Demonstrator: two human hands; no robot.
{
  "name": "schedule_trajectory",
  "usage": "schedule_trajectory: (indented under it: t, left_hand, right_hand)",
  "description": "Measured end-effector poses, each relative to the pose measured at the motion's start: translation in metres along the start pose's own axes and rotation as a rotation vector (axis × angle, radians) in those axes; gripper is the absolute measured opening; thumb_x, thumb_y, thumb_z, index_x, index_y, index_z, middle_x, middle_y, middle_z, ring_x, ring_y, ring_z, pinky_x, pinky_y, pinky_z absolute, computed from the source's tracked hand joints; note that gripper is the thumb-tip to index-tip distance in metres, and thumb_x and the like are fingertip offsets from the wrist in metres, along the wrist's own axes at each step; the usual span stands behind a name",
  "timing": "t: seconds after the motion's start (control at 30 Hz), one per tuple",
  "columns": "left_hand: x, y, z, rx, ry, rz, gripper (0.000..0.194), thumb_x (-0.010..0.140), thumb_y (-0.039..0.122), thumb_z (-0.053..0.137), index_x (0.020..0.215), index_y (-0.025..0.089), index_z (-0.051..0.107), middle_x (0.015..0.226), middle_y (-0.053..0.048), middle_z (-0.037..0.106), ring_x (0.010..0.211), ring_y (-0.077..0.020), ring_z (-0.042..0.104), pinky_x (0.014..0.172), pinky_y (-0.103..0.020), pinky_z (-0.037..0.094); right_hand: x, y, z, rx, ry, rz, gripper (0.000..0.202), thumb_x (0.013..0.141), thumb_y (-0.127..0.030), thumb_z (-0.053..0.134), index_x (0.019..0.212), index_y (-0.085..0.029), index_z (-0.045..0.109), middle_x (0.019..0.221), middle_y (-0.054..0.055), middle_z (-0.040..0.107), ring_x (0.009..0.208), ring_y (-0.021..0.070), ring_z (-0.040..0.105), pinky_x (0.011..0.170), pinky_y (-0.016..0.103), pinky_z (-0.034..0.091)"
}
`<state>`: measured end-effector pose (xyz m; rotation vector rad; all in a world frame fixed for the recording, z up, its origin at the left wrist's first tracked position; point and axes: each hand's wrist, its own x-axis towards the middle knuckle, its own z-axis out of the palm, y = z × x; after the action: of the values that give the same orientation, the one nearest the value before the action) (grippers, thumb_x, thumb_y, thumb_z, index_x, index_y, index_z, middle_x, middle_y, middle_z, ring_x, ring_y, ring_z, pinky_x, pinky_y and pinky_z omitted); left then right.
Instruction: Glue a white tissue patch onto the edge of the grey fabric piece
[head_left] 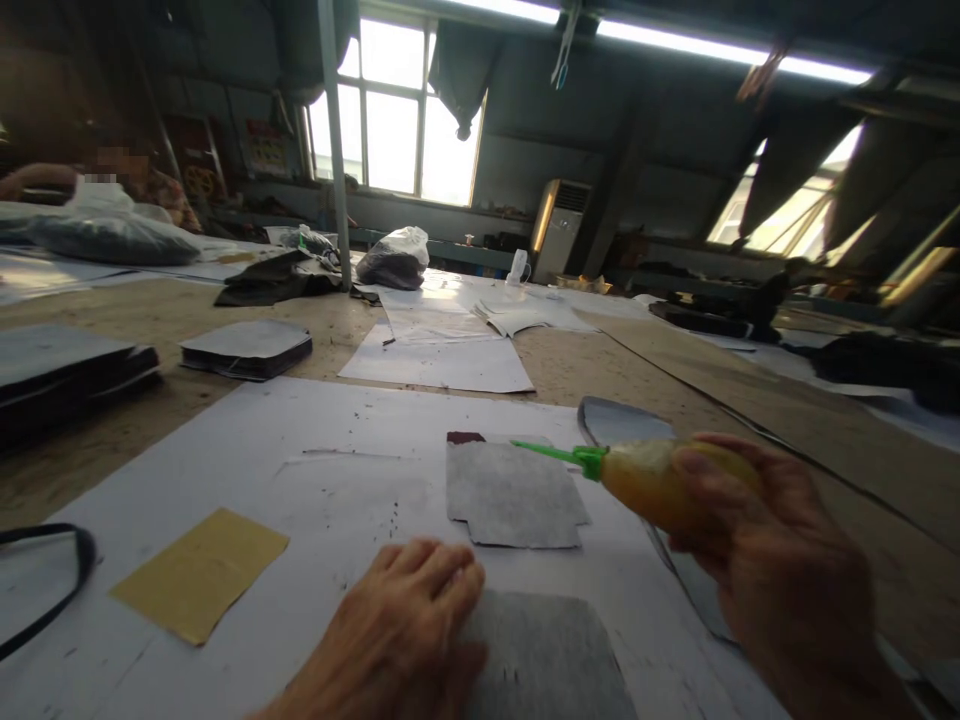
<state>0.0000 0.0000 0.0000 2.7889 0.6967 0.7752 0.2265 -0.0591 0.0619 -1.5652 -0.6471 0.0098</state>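
Observation:
My right hand (772, 540) is wrapped round a soft squeeze bottle (675, 480) of yellowish liquid, held tilted with its long green nozzle pointing left. The nozzle tip is above the top edge of a grey notched fabric-like piece (517, 495), which lies flat on white paper. A dark red patch (465, 437) shows at that piece's upper left corner. My left hand (412, 620) rests low on the paper, its fingers curled together and their tips hidden. It is at the left edge of a second grey piece (551, 655), nearest me.
White paper (247, 460) covers the near table, with a tan card (202, 572) and a black strap (82, 560) at left. Stacks of cut pieces (247, 345) stand beyond it. A metal pole (337, 150) rises farther back. A person (150, 190) is at far left.

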Motion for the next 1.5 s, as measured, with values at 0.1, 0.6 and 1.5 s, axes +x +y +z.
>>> schedule_trajectory:
  t: [0.1,0.6,1.5]
  left_hand:
    - [0.038,-0.018,0.0,-0.013,-0.113,-0.146,0.02,0.082,0.019,0.039,0.093,0.017,0.056,0.107,-0.006,0.057,0.1,-0.0213,0.049,0.089,-0.041,0.041]
    - [0.064,-0.044,0.016,-0.072,-0.137,-0.121,0.02,0.087,0.018,0.035,0.083,0.015,0.054,0.089,-0.005,0.055,0.087,-0.0184,0.046,0.085,-0.037,0.039]
    - [0.064,-0.042,0.019,-0.025,-0.155,-0.075,0.016,0.084,0.016,0.038,0.083,0.014,0.054,0.086,-0.007,0.053,0.083,-0.0203,0.044,0.082,-0.041,0.041]
  right_hand:
    - [0.003,0.003,0.021,-0.148,-0.069,-0.109,0.048,0.058,-0.058,0.067,0.092,-0.026,0.06,0.072,0.001,0.061,0.052,0.0193,0.059,0.037,0.026,0.049]
    - [0.006,0.018,0.081,-0.368,-0.165,-0.737,0.024,0.078,-0.042,0.056,0.093,-0.023,0.055,0.087,0.002,0.061,0.069,0.0167,0.058,0.067,0.03,0.049]
    - [0.002,0.025,0.095,-0.384,-0.203,-0.819,0.024,0.08,-0.041,0.057,0.094,-0.022,0.053,0.086,0.002,0.062,0.07,0.0167,0.058,0.068,0.031,0.049]
